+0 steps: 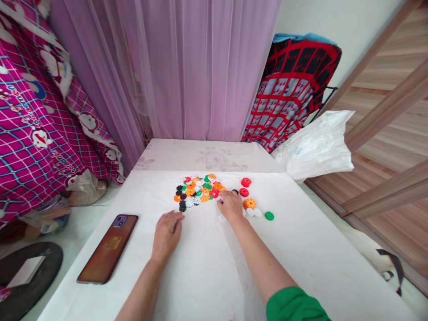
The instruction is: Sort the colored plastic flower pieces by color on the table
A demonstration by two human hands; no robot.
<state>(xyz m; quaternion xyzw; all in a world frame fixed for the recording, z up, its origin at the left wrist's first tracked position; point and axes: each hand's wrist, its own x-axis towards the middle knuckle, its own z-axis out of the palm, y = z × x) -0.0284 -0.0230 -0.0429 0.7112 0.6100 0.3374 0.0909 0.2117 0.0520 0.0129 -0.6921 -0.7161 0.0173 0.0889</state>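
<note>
The heap of small colourful plastic flower discs (198, 191) lies at the frame centre. The right hand (230, 206) touches its right edge, fingers bent, grip not clear. The left hand (166, 234) rests flat and empty just below it.

Beyond my hands, glossy plastic discs (199, 191) on matt white cloth (301, 249); left of them, a glossy phone (109, 247); sheer curtain (187, 67) behind.

The white table (301, 267) bears a phone (107, 248), plastic discs (199, 189), perhaps a bag (317, 147).
</note>
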